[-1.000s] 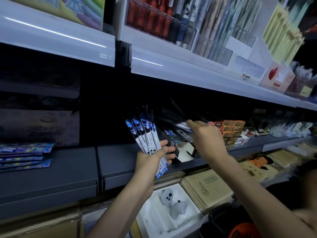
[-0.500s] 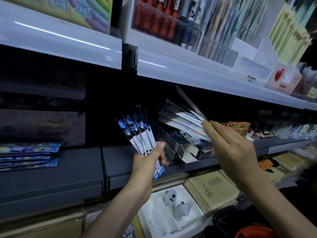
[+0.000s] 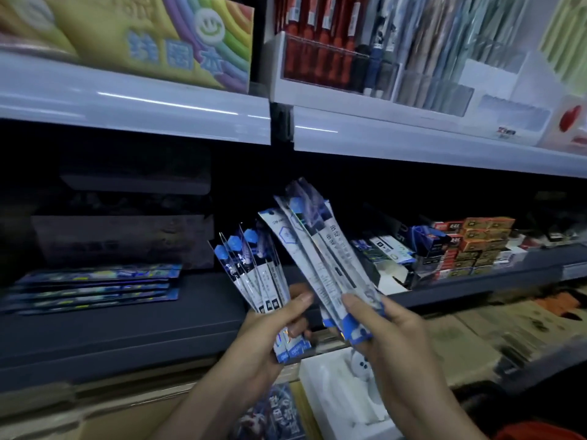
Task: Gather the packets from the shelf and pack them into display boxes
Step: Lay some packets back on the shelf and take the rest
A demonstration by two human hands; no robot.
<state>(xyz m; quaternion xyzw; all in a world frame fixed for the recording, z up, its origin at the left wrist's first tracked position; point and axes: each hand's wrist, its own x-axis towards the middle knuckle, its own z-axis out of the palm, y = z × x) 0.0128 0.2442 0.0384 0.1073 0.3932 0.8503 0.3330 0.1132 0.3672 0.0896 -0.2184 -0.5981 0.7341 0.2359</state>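
Note:
My left hand (image 3: 270, 331) grips a fan of several long blue-and-white packets (image 3: 251, 271) by their lower ends, in front of the dark shelf (image 3: 127, 319). My right hand (image 3: 390, 331) holds a second bunch of the same packets (image 3: 317, 246), tilted up to the left and close beside the first bunch. An open display box (image 3: 387, 265) with more packets lies tipped on the shelf behind my right hand.
A flat stack of blue packs (image 3: 95, 287) lies on the shelf at left. Small orange and red boxes (image 3: 476, 246) are stacked at right. Pens stand in clear racks (image 3: 365, 65) on the white shelf above. White boxed goods (image 3: 343, 395) sit below.
My right hand has pulled a bunch of packets out of the open box and brought it down and left, next to the fan in my left hand.

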